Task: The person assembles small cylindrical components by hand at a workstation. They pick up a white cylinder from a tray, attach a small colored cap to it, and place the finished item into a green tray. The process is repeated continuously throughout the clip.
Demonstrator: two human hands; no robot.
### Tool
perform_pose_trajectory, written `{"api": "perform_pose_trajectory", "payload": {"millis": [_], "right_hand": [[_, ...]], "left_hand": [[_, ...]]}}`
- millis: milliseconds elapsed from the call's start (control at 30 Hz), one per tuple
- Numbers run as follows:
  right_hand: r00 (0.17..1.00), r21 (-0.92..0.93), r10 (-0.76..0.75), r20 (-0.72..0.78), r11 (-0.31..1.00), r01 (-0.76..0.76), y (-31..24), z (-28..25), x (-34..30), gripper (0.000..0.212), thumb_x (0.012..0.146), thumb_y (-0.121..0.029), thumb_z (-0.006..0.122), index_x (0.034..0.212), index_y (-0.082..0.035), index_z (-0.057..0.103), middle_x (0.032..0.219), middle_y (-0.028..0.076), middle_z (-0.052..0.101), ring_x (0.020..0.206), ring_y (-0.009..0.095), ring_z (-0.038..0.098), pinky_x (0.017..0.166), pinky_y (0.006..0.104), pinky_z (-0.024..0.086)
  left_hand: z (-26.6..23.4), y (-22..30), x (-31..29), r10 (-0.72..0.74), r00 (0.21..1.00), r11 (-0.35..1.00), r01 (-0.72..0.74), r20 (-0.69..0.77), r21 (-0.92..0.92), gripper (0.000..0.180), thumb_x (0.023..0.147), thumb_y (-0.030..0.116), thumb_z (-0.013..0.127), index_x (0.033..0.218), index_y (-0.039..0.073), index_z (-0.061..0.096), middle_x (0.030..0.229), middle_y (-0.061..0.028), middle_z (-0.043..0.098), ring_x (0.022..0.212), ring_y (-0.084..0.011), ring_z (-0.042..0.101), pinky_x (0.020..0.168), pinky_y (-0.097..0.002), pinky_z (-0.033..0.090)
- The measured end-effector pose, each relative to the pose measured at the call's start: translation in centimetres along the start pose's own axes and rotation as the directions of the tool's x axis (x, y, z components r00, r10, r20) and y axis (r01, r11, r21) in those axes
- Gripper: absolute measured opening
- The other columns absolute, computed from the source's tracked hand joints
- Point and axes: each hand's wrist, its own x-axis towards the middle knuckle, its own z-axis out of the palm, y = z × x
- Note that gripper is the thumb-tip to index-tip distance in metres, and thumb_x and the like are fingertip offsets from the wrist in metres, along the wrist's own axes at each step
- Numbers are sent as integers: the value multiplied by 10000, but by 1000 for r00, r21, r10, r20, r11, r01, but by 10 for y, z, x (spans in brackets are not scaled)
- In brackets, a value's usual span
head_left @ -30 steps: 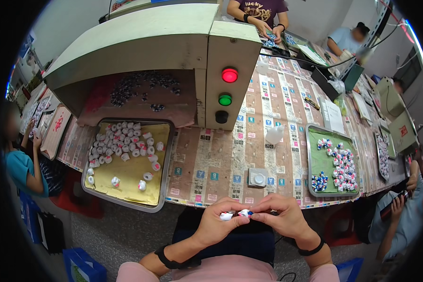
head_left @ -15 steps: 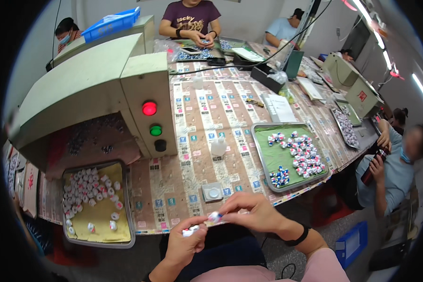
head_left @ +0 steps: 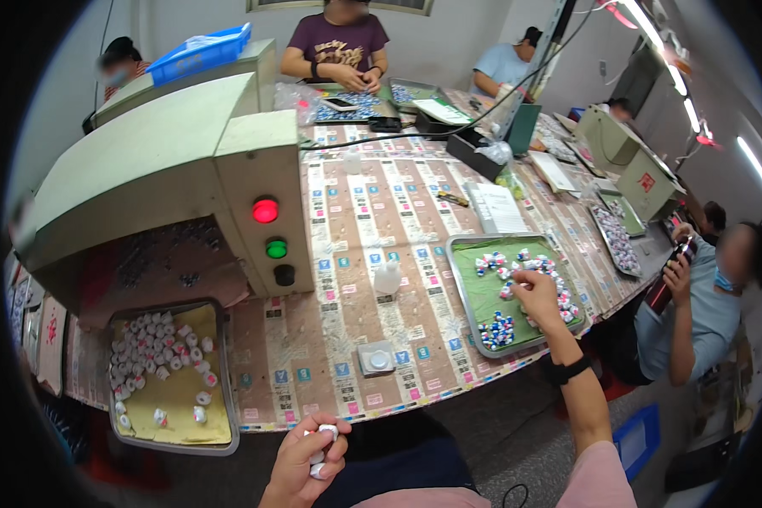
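Small white pieces pinched in the fingers of the left hand, held low in front of the body, just off the near edge of the worktop. Fingers clenched around one piece at the tips, another white piece showing below them against the palm. Right hand stretched out over the green-lined metal tray, fingers curled down onto the heap of small blue-and-white pieces; cannot tell whether anything is gripped between them. Dark band around the right wrist, pink sleeve below it. Between the two hands, beyond the left fingers, a small square clear packet lying flat on the patterned covering, and farther out a small pale bottle standing upright. Left of the left-hand fingers, a second metal tray with a yellow lining, scattered with white caps mostly toward its far end. Behind that tray, a pale green machine housing with a red lamp, a green lamp and a black button stacked on its front face. Right of the right-hand fingers, well apart, a seated person in a light blue top holding a dark object. Far end of the worktop: more people, papers, another tray.
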Motion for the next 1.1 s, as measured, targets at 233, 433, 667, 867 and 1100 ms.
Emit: {"api": "perform_pose_trajectory", "payload": {"millis": [233, 433, 667, 867, 1100], "right_hand": [[947, 14, -225, 230, 974, 228, -81, -5, -53, 170, 757, -65, 658, 916, -15, 692, 862, 136, 658, 764, 251, 629, 701, 345, 494], [908, -177, -217, 357, 939, 294, -85, -16, -56, 164, 734, -62, 654, 884, -1, 682, 827, 164, 643, 761, 327, 614, 716, 408, 485], [911, -48, -97, 400, 991, 127, -82, 6, -55, 167, 738, -54, 668, 888, 18, 660, 818, 180, 645, 725, 283, 647, 660, 363, 504], [977, 224, -113, 180, 972, 71, -106, 9, -75, 124, 801, -25, 664, 910, 11, 619, 804, 62, 593, 703, 126, 608, 626, 247, 479], [785, 614, -35, 618, 646, -454, -153, 17, -119, 180, 804, 40, 681, 982, 31, 656, 952, 48, 621, 815, 106, 610, 715, 227, 507]], "left_hand": [[-9, 7, -2, 19, 1000, 933, -13, 12, -359, 404, 869, 69, 505, 1272, 58, 527, 1086, -152, 506, 797, -176, 470, 531, -248, 416], [6, 8, -1, 56, 992, 856, -107, -115, -505, 450, 869, 57, 490, 1310, 146, 516, 1110, -136, 532, 948, -193, 531, 713, -293, 461], [-8, -3, 4, -58, 998, 879, 48, -6, -475, 302, 888, 69, 527, 1186, 50, 571, 1109, -151, 579, 921, -206, 556, 707, -307, 471], [-9, -3, 2, 62, 997, 986, -55, 40, -160, 349, 902, 74, 584, 1242, 61, 510, 1090, -127, 559, 923, -208, 553, 728, -315, 486], [-12, -10, 10, 31, 996, 993, -21, 84, -119, 364, 930, 87, 574, 1279, 29, 485, 1098, -82, 573, 949, -166, 595, 803, -293, 529]]}}
